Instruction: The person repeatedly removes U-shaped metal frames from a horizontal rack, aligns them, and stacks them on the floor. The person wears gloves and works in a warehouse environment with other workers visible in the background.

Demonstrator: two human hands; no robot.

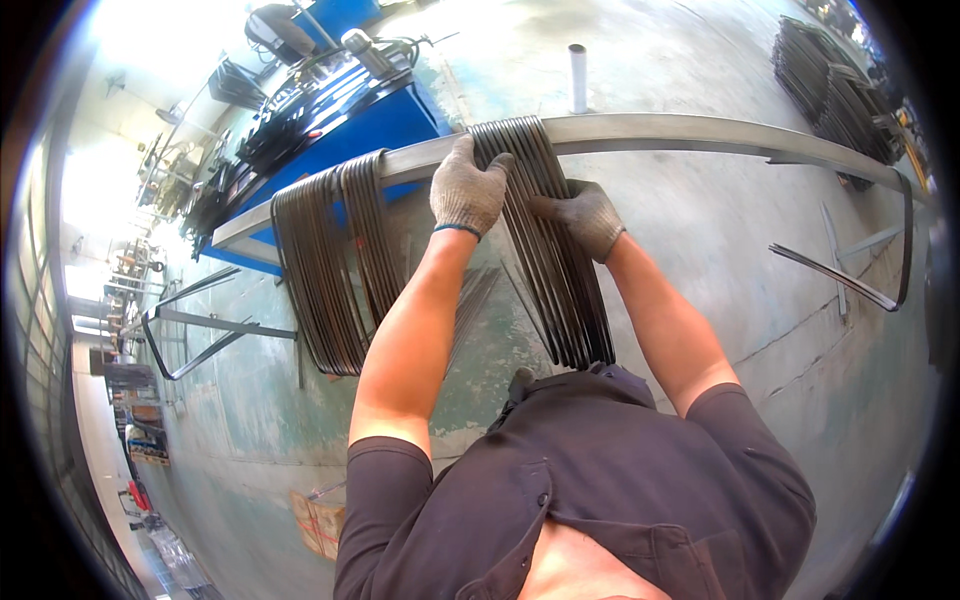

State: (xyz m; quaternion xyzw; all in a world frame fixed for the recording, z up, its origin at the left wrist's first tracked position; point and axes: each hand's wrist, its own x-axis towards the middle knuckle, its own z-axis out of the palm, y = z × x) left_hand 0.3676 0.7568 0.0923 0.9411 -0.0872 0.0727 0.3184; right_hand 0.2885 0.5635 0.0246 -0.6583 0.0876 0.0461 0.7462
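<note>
A bundle of dark bent metal rods (548,250) hangs over a grey metal rail (670,131) in front of me, its lower ends near my waist. My left hand (468,188), in a knit glove, is closed at the bundle's left side by the rail, thumb across the rods. Lower down on the right side, my gloved right hand (585,217) grips the same bundle. Its thumb lies over the front, and its other fingers are partly hidden behind. More hanging rods (325,270) drape over the rail to the left, apart from my hands.
A blue workbench (405,125) loaded with dark metal parts stands beyond the rail at left. An upright pipe (578,80) rises behind the rail. Stacked dark rods (830,90) lie far right. Bent stand legs reach out at both ends. A cardboard box (318,522) sits low left.
</note>
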